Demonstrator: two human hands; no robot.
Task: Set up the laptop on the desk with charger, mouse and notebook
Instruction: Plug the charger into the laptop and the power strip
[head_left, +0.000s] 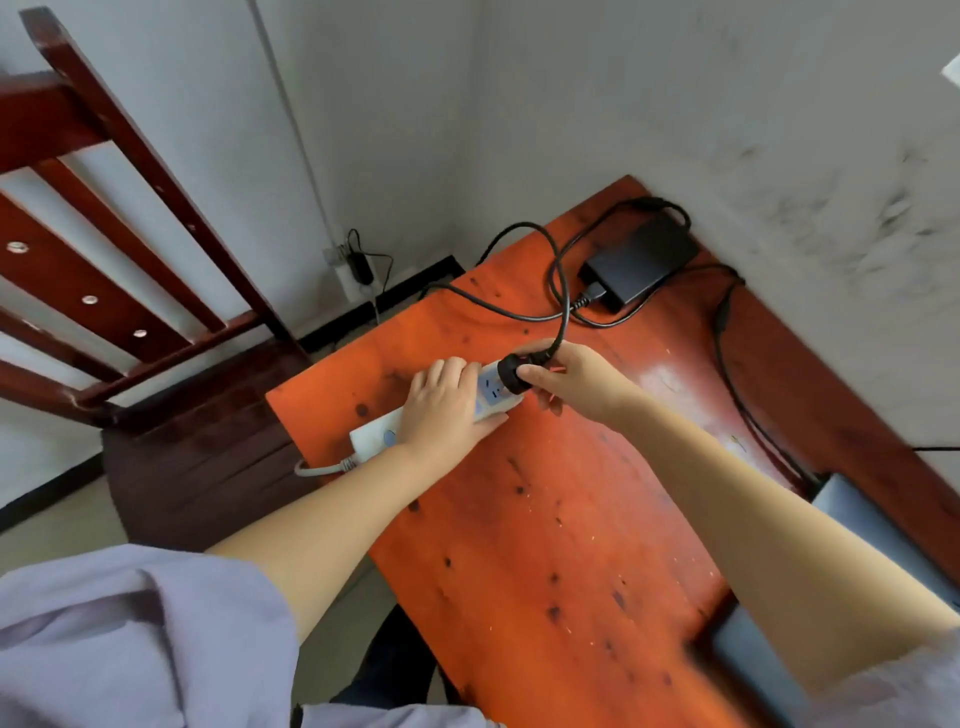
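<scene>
Even, soft daylight, fairly bright, no hard shadows. Glare patch on the desk (670, 379) near its right edge, a pale sheen on the orange surface; light seems to come from the right side. Faint soft shadow under the left hand (447, 405) and right hand (571, 384). Strong wide-angle distortion: chair (119, 218) at the left bends and leans, wall lines curve, desk edges splay toward the corners. Motion blur at the lower right, where the sleeve (883, 691) and the dark flat things at the desk's near right corner smear. Wall (779, 156) marks look smudged. Centre is sharp enough; plug (511, 371) and power strip (485, 395) are readable.
</scene>
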